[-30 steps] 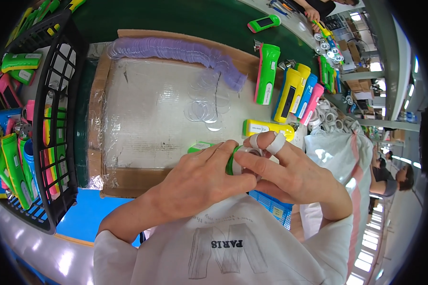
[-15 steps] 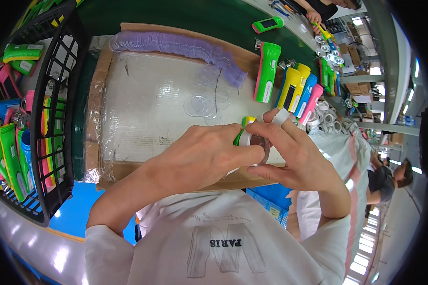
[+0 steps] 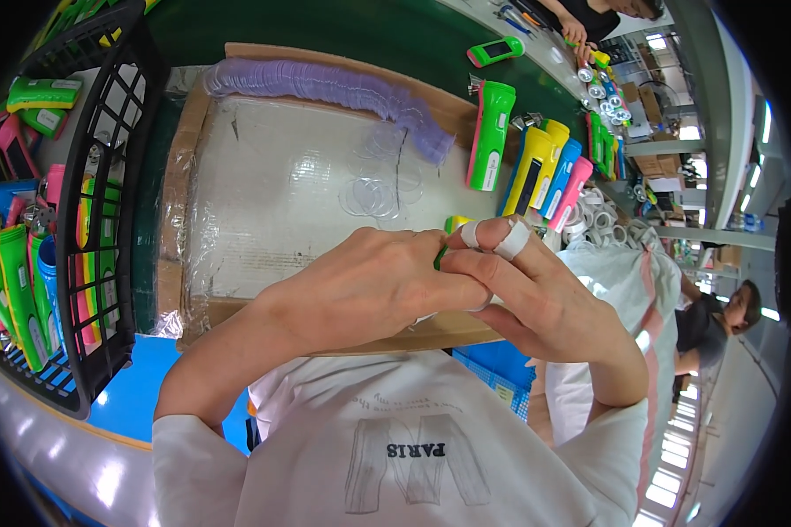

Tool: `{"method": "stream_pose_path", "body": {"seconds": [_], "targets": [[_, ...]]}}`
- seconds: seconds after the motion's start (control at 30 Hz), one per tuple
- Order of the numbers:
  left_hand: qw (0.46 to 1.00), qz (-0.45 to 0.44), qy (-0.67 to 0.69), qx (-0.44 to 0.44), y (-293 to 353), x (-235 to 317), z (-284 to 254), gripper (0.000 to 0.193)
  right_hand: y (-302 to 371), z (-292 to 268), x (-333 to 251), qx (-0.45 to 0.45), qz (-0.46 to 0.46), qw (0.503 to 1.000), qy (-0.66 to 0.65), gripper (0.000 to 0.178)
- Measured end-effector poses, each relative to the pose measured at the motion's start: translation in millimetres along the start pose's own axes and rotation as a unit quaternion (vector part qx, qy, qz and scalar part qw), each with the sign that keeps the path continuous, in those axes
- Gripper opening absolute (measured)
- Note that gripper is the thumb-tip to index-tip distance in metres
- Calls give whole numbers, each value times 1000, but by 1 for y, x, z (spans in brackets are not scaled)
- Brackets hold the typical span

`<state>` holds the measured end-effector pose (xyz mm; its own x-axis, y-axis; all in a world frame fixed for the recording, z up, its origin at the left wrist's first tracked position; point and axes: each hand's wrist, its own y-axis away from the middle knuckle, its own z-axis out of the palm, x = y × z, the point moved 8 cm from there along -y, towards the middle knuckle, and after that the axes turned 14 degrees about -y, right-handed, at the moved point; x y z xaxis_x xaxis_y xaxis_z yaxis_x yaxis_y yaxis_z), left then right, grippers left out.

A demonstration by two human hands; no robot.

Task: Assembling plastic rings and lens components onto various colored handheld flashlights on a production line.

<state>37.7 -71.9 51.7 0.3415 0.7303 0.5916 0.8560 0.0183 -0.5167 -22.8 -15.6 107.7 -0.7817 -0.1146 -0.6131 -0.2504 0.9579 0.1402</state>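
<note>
Both hands meet over the near right part of a shallow cardboard tray [image 3: 237, 318]. My left hand [image 3: 387, 272] is closed around a green and yellow flashlight [image 3: 455, 225], mostly hidden by my fingers. My right hand [image 3: 536, 294], with white tape on two fingers, is closed over the flashlight's head end, its fingers touching my left thumb. Whatever lies under the right fingers is covered. In the tray, a long curved row of clear purplish lens discs [image 3: 308, 81] runs along the far side, and several loose clear discs [image 3: 369, 197] lie flat near the middle.
A black basket [image 3: 83, 263] of colourful flashlights stands at the left. Right of the tray are a green flashlight [image 3: 492, 132], yellow, blue and pink ones [image 3: 561, 180], white rings [image 3: 599, 220] and a white sack [image 3: 620, 272]. A co-worker's hand [image 3: 576, 33] works at the far right.
My right fingers have closed in over the flashlight's head, hiding the round end and rim seen before between thumb and fingers. My left hand has hardly moved.
</note>
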Motion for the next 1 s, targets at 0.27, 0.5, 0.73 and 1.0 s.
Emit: {"method": "stream_pose_path", "body": {"seconds": [0.27, 0.5, 0.73, 1.0], "targets": [[999, -11, -13, -38, -3, -7, 2, 27, -6, -6, 9, 53, 59, 996, -42, 56], [998, -20, -5, -55, -3, -16, 0, 41, -4, -9, 5, 113, 69, 991, 13, 56], [998, -32, -9, -60, -1, -16, 1, 35, -2, -7, 11, 142, 75, 987, 19, 62], [1000, -24, -5, -12, 1, -15, -1, 15, -11, -9, 0, 33, -5, 997, 68, 68]]}}
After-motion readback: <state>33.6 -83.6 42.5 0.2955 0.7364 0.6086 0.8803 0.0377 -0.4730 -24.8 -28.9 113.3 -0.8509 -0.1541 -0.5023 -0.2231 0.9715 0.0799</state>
